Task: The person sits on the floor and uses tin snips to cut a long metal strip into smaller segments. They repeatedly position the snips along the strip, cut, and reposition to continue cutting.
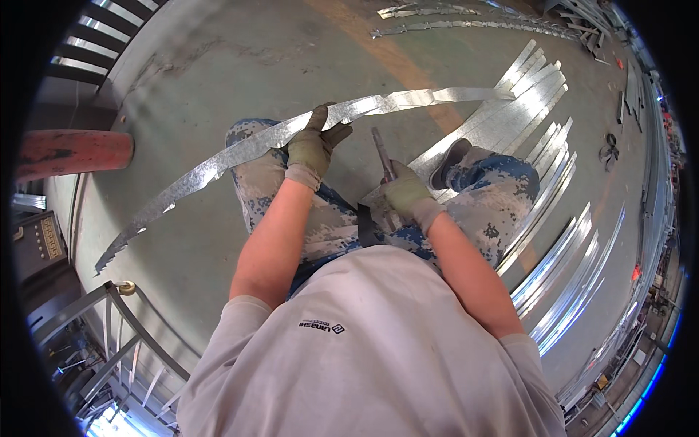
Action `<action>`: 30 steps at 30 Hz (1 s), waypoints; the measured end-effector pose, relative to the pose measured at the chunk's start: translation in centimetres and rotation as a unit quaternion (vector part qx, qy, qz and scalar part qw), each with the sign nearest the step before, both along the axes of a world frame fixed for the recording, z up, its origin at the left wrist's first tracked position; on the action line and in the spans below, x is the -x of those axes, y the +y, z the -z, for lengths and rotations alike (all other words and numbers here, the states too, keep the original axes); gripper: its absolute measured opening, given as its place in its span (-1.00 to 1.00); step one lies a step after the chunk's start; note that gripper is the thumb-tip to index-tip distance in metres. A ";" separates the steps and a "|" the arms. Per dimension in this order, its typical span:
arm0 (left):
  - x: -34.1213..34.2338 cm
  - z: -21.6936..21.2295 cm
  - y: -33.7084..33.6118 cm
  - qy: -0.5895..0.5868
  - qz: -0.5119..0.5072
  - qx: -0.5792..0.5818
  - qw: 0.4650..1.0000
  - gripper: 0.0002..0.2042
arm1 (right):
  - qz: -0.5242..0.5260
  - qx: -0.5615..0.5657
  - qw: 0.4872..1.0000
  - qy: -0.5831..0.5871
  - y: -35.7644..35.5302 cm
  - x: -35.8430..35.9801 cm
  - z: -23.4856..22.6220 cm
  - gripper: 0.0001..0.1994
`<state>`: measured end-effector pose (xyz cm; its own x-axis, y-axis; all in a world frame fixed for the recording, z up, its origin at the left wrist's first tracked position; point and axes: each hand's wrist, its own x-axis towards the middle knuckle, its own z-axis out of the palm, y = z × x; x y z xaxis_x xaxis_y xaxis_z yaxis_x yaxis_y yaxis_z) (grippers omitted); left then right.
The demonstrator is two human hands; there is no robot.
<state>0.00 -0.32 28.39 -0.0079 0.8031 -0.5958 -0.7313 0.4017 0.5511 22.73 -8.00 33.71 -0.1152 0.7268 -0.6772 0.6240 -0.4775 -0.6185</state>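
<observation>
A long, thin galvanized metal strip (251, 146) with notches cut along its lower edge stretches across in front of my knees. My gloved left hand (312, 146) grips it near the middle, with a finger across its face. The strip's left end reaches down over the floor, and its right end lies over a fan of flat metal strips (502, 116). My gloved right hand (406, 191), between my knees, is closed around a slim, dark bar-shaped tool (381, 153) that points up and away from me. The lower part of this tool is hidden, so its kind is unclear.
More shiny strips (564, 284) lie on the floor to my right. Notched strips (466, 25) rest at the far side. A red cylinder (80, 151) lies at the left, above a metal frame (120, 306). Dark loops (610, 151) sit at the far right.
</observation>
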 end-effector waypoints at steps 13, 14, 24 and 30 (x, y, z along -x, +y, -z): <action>1.3 -0.5 -1.4 -0.033 -0.013 -0.058 0.998 -0.63 | -0.058 -0.076 0.992 0.087 -0.1 -1.5 -1.7 -0.32; 1.1 -0.6 -1.4 -0.028 -0.013 -0.057 0.998 -0.63 | -0.051 -0.076 0.992 0.085 -0.4 -1.0 -1.5 -0.32; 0.1 -1.5 -1.2 0.003 -0.013 -0.038 0.999 -0.64 | -0.089 -0.124 0.986 -0.071 -1.1 2.0 -0.7 -0.23; 0.0 -1.5 -1.1 0.015 -0.013 -0.005 1.000 -0.65 | -0.092 -0.106 0.984 -0.113 -1.1 3.2 -1.3 -0.20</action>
